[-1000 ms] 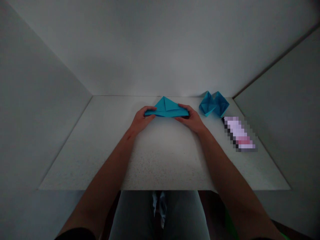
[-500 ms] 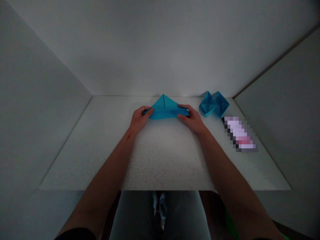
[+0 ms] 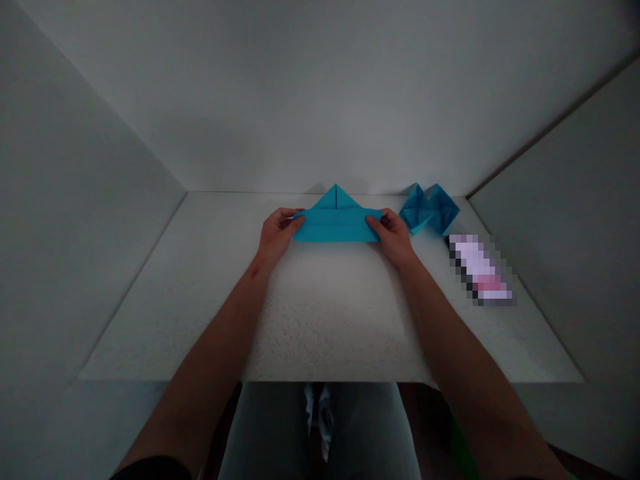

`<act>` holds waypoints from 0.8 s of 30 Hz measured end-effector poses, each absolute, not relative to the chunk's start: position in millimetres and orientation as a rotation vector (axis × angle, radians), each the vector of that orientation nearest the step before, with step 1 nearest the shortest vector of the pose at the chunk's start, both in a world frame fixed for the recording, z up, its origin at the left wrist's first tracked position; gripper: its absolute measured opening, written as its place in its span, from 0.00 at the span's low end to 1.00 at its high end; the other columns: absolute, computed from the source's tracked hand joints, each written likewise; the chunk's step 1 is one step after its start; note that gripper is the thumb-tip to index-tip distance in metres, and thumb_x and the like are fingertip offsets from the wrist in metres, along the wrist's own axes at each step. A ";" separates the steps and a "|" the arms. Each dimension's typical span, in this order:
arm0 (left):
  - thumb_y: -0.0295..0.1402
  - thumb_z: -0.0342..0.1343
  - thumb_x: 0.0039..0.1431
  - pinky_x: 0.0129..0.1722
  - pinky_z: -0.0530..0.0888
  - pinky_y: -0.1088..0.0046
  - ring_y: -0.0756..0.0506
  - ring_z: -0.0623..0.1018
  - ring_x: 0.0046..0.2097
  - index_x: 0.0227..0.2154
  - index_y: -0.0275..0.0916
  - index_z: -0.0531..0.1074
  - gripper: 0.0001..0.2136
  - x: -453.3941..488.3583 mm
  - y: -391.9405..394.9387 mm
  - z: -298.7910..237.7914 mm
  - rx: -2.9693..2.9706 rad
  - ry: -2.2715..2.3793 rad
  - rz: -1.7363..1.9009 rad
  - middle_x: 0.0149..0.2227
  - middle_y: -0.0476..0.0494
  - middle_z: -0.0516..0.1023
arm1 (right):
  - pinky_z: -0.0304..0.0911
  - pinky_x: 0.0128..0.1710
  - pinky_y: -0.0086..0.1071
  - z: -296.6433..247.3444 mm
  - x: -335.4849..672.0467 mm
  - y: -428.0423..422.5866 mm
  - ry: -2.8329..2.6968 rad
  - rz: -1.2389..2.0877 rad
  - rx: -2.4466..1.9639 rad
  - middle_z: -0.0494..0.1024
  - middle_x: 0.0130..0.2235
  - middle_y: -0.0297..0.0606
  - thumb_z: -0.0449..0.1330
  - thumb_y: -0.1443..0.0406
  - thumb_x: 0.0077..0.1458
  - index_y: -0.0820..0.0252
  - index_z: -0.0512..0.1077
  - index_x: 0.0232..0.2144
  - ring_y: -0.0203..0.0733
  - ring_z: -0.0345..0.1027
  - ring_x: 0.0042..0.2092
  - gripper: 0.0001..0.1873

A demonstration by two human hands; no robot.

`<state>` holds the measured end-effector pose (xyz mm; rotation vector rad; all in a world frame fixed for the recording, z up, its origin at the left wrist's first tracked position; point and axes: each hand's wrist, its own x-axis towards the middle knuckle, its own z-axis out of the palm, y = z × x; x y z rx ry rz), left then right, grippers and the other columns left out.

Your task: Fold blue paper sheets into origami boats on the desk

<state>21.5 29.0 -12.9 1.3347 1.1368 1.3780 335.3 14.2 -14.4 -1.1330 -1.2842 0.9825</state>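
Observation:
A folded piece of blue origami paper (image 3: 336, 225) lies on the speckled white tabletop (image 3: 320, 320), shaped like a wide band with a triangular peak rising from its far side. My left hand (image 3: 277, 235) pinches its left end between thumb and fingers. My right hand (image 3: 391, 237) grips the right end the same way. Just beyond my right hand sits a folded blue paper model (image 3: 429, 210) with pointed ends, apart from the hand.
A pixelated, pink-and-white oblong object (image 3: 480, 270) lies on the tabletop at the right. Grey walls bound the table at the left, back and right. My legs show below the near table edge.
The paper has flattened into a level band with a smaller, upright peak, and it has shifted slightly right. My right hand has moved right, and both hands now hold the band's ends.

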 end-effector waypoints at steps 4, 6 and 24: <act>0.53 0.76 0.52 0.42 0.84 0.65 0.43 0.85 0.41 0.55 0.43 0.78 0.31 20.5 27.5 -12.4 1.342 1.072 1.313 0.42 0.42 0.87 | 0.68 0.33 0.34 -13.1 335.1 14.4 -1.313 0.960 -1.141 0.73 0.31 0.30 0.73 0.37 0.52 0.50 0.67 0.35 0.40 0.67 0.33 0.31; 0.51 0.76 0.53 0.40 0.84 0.64 0.43 0.85 0.39 0.62 0.43 0.75 0.36 20.9 24.5 -10.9 1.374 1.067 1.228 0.41 0.42 0.87 | 0.69 0.34 0.35 -10.6 333.7 12.6 -1.330 0.986 -1.138 0.75 0.32 0.31 0.73 0.36 0.52 0.50 0.68 0.36 0.41 0.68 0.33 0.31; 0.42 0.71 0.58 0.31 0.72 0.71 0.53 0.66 0.29 0.41 0.49 0.89 0.09 16.5 20.9 0.9 1.709 1.330 1.501 0.48 0.45 0.78 | 0.66 0.38 0.39 -5.6 336.6 10.1 -1.507 0.586 -1.135 0.73 0.42 0.40 0.70 0.50 0.58 0.49 0.83 0.37 0.44 0.65 0.37 0.12</act>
